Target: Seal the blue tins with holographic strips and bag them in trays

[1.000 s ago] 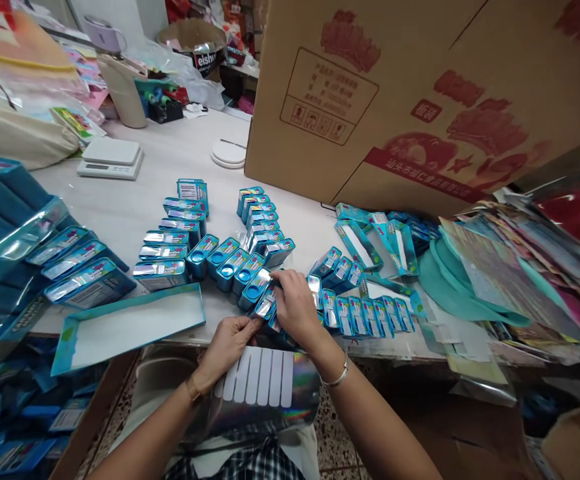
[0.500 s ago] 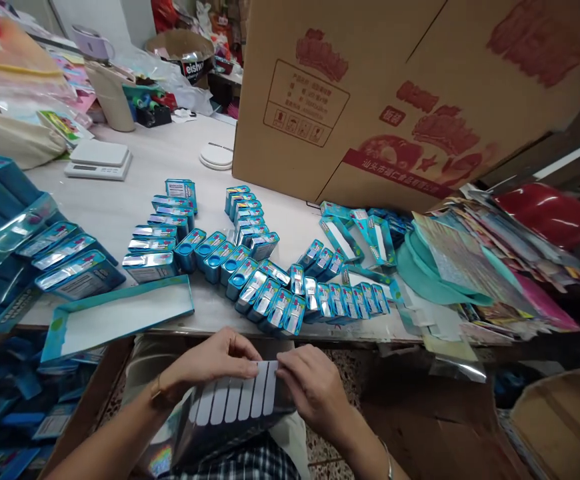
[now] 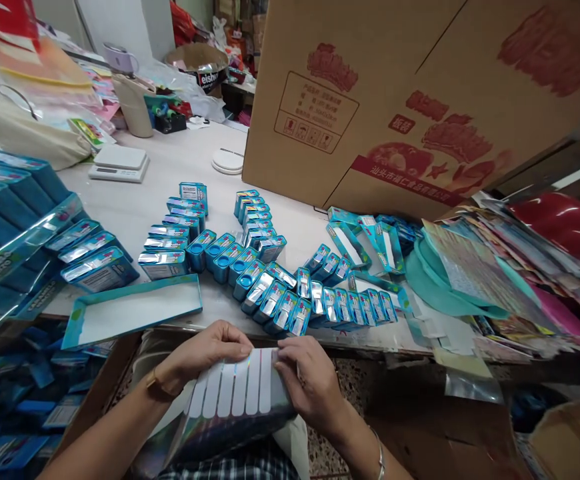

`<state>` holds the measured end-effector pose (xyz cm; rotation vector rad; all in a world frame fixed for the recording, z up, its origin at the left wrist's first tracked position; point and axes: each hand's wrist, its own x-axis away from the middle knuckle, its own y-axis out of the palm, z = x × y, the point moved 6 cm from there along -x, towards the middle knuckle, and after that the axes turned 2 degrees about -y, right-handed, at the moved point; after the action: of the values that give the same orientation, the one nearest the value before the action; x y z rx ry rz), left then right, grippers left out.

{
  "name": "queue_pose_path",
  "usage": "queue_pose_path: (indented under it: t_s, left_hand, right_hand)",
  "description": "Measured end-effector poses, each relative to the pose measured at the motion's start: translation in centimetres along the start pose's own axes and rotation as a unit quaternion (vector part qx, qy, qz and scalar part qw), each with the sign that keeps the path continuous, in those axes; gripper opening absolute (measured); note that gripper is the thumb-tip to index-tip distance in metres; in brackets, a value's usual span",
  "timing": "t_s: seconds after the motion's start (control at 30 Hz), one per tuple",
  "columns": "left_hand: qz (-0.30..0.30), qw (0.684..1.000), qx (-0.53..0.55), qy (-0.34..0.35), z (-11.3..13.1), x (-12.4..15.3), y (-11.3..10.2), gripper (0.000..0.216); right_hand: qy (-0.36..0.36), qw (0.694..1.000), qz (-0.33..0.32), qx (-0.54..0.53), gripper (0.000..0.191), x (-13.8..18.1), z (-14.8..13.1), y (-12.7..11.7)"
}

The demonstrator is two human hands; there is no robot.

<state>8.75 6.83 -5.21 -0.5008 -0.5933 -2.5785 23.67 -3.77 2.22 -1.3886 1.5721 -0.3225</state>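
Note:
A shiny sheet of white strip stickers (image 3: pixel 237 393) lies over my lap, its long rounded labels side by side. My left hand (image 3: pixel 219 351) pinches the top edge with thumb and fingers. At the top right corner my right hand (image 3: pixel 310 380) grips the same sheet, fingertips close to the last strip. Just beyond, on the table, small blue boxes (image 3: pixel 276 303) stand in a curving row, several with silvery strips across their tops. Others (image 3: pixel 227 260) show a round blue recess on top.
An open blue tray (image 3: pixel 135 310) lies at the table's front edge. Wrapped blue boxes (image 3: pixel 15 233) are stacked at left. Behind stands a large cardboard carton (image 3: pixel 370 100). A white scale (image 3: pixel 119 163) sits back left; stacked papers and bags (image 3: pixel 495 273) lie right.
The camera view has shifted, so the table things appear farther right. The sticker sheet is tilted slightly differently, and both hands still hold its top edge.

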Motion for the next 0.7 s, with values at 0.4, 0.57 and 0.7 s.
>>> queue_pose_path:
  t_s: [0.4, 0.57, 0.7]
  left_hand:
    - [0.020, 0.999, 0.041, -0.004, -0.4, 0.4, -0.8, 0.035]
    - [0.065, 0.996, -0.063, 0.024, 0.2, 0.2, -2.0, 0.030]
    - [0.206, 0.958, -0.183, 0.079, 0.3, 0.7, -4.6, 0.028]
  right_hand:
    - [-0.025, 0.998, -0.029, 0.051, 0.024, -0.8, -0.3, 0.8]
    - [-0.005, 0.999, -0.031, 0.024, 0.014, -1.9, -1.0, 0.3]
    - [0.096, 0.989, -0.056, -0.097, 0.014, -4.5, -0.8, -1.1]
